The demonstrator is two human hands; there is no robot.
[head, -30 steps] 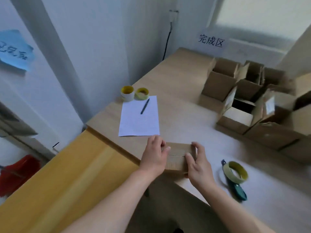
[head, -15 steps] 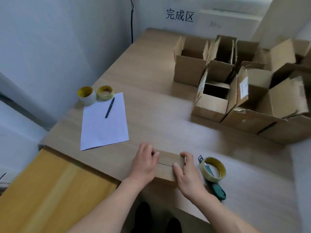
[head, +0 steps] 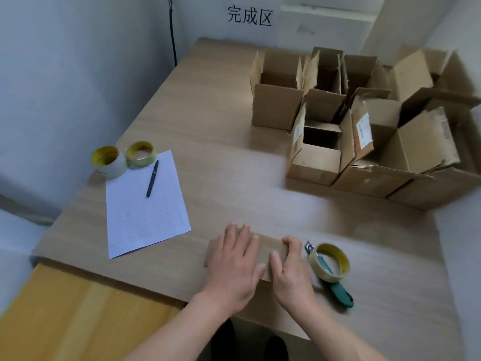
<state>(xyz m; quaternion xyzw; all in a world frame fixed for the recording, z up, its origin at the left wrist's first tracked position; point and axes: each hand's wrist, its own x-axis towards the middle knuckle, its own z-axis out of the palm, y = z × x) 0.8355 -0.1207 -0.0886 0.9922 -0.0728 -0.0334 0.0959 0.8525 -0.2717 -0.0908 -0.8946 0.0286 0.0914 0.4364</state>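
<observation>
A small flat cardboard box (head: pixel 269 250) lies on the wooden table (head: pixel 221 157) near its front edge. My left hand (head: pixel 234 259) lies flat on the box's left part, fingers straight and pressing down. My right hand (head: pixel 289 269) grips the box's right end, with fingers curled over the far edge and the thumb on top. Just right of that hand sits a roll of clear tape (head: pixel 330 261) resting on a green utility knife (head: pixel 335 290).
A lined sheet of paper (head: pixel 145 207) with a black pen (head: pixel 152 178) lies at the left, behind it two tape rolls (head: pixel 122 157). Several open cardboard boxes (head: pixel 338 121) crowd the back right. A yellow board (head: pixel 73 319) adjoins the table at the lower left.
The view has swung right and down over the table. My left hand has flattened out over the box top; my right hand keeps its hold on the right end.
</observation>
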